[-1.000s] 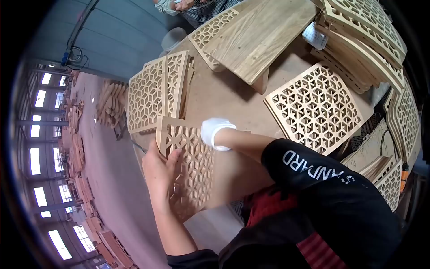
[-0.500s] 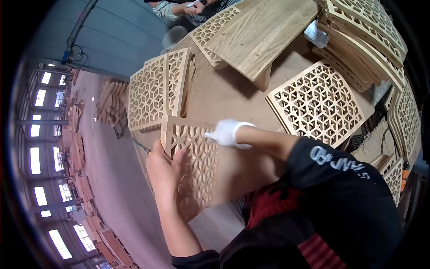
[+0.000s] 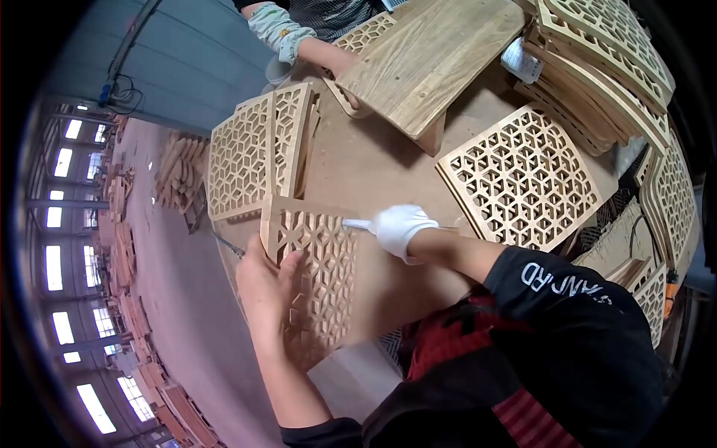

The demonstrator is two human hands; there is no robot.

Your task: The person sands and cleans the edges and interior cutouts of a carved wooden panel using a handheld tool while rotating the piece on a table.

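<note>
My bare left hand grips the left edge of a wooden lattice panel, thumb on top of its frame. The panel lies tilted on the table's near left part. On my right hand is a white glove. Its fingers are closed, with one gloved finger or a thin white item pointing left to the panel's upper right openings; which of these it is, I cannot make out.
Another lattice panel rests behind mine. A stacked lattice panel lies right, beside curved panels. A plank stand is at the back, where a co-worker's arm reaches in. A thin tool touches the left table edge.
My right hand has moved right from over the panel, its fingers now at the panel's upper right. The co-worker's arm has reached down to the back panel. My left hand keeps its hold.
</note>
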